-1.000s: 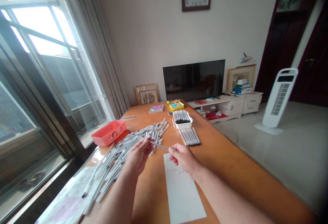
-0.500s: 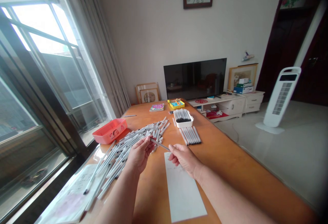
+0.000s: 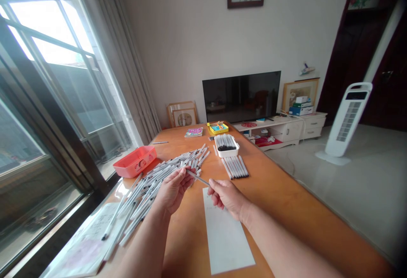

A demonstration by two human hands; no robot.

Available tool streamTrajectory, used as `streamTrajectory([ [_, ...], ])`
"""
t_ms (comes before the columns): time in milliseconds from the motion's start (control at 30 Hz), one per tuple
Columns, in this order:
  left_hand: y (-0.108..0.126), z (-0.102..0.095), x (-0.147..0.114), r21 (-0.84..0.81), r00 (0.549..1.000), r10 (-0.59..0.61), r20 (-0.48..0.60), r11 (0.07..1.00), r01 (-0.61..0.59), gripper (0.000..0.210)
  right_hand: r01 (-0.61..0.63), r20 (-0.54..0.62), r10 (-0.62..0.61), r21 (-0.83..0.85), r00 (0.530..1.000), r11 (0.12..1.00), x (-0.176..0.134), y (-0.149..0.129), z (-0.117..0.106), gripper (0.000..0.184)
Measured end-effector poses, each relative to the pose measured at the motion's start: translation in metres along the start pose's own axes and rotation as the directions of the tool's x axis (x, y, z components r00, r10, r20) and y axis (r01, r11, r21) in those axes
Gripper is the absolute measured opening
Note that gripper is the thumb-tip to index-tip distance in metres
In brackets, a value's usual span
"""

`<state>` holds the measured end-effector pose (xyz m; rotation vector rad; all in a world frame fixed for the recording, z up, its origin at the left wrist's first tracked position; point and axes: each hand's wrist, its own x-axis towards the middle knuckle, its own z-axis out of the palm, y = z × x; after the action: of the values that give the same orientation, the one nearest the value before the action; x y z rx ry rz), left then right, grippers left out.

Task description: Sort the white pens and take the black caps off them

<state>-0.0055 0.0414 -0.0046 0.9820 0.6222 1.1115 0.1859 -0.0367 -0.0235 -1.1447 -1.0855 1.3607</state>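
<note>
Between my two hands a slim grey pen (image 3: pixel 199 178) slants down to the right. My left hand (image 3: pixel 173 189) pinches its upper left end with thumb and fingers, and my right hand (image 3: pixel 226 194) grips the lower right end. Just left of my left hand spreads a loose pile of pens (image 3: pixel 155 186), grey-white with black ends. A long strip of paper (image 3: pixel 227 240) with faint writing lies below my right hand. Beyond that hand a row of pens (image 3: pixel 235 167) lies side by side, in front of a white tray (image 3: pixel 229 153) of pens.
A red plastic basket (image 3: pixel 133 163) stands at the table's left edge by the window. Farther back are a yellow box (image 3: pixel 218 128), a booklet (image 3: pixel 193 132) and a single pen (image 3: pixel 160 142). A written sheet (image 3: pixel 82 244) lies at the near left, partly under pens.
Both hands keep the pen in nearly the same place. The view has shifted very slightly; the pile, row and tray look unchanged.
</note>
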Motion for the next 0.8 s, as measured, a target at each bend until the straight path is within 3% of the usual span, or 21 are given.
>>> streamTrajectory([
  [333, -0.0031, 0.0015, 0.0003, 0.0, 0.998, 0.019, -0.064, 1.0, -0.019, 0.03, 0.044, -0.055, -0.047, -0.051, 0.997, 0.998, 0.0016, 0.0006, 0.0029, 0.054],
  [533, -0.0035, 0.0007, 0.0013, 0.013, 0.992, 0.036, -0.123, 0.999, -0.035, 0.03, 0.132, -0.087, -0.142, -0.106, 0.986, 0.986, 0.0025, 0.0031, 0.0025, 0.034],
  [633, -0.0032, 0.0035, 0.0004, 0.023, 0.993, 0.043, -0.112, 0.999, -0.041, 0.029, 0.156, -0.06, -0.164, -0.121, 0.985, 0.98, 0.0027, 0.0035, 0.0023, 0.028],
  [800, -0.0018, 0.0027, 0.0007, 0.018, 0.996, 0.042, -0.082, 0.999, -0.04, 0.029, 0.083, 0.087, -0.079, -0.049, 0.993, 0.995, -0.0027, -0.0008, 0.0026, 0.033],
])
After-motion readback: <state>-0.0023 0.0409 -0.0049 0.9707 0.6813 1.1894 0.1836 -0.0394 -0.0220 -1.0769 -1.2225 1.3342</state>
